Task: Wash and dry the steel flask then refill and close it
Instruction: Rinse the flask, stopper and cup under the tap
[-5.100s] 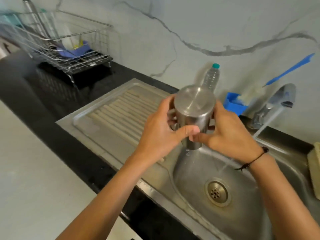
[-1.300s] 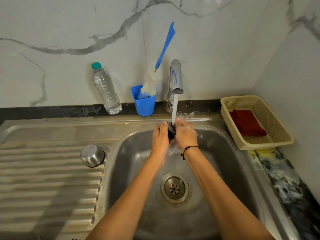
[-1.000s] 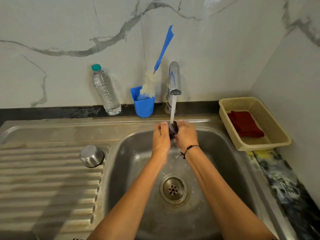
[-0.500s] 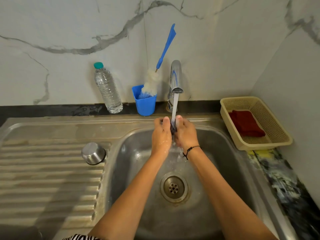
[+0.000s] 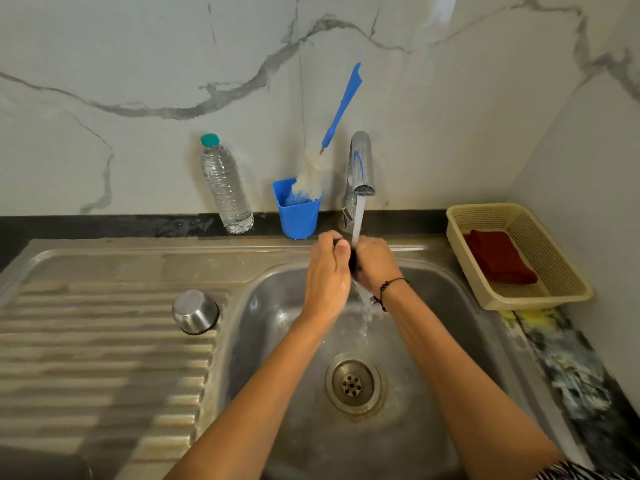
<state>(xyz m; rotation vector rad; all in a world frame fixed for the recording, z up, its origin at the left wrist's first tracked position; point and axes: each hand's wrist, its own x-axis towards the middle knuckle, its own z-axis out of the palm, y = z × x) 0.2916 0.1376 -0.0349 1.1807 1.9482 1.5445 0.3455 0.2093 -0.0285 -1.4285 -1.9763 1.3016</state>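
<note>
Steel sink nearest; above its drain the left hand and right hand close together on a small dark piece, mostly hidden, under the tap stream. The flask stands apart on the drainboard, left of both hands.

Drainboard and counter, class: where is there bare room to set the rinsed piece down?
Ribbed drainboard, bare except for the steel cup. The back ledge is crowded: water bottle, blue cup, tap. The basket on the right holds a red cloth.
</note>
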